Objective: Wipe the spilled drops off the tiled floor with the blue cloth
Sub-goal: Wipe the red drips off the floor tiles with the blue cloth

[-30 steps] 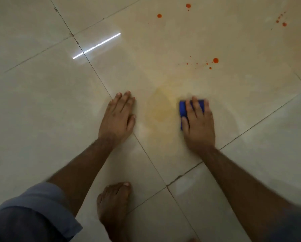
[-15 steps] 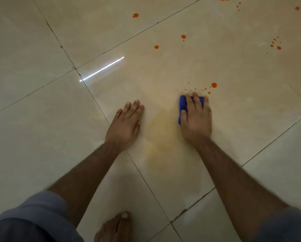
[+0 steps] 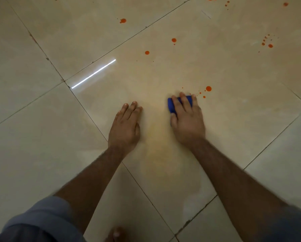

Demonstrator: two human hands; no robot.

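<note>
Pushing forward under your right hand, the folded blue cloth has travelled up the glossy cream tiled floor and now sits just short of the nearest cluster of orange-red drops, a few small specks almost at your fingertips. Your fingers lie flat across the cloth, pressing it down rather than gripping it. Behind it runs a faint yellowish smear, so that stretch looks wiped but not quite clean. Your left hand has crept forward too, spread flat on the tile, bracing you and holding nothing. Farther drops wait well beyond, so much remains.
</note>
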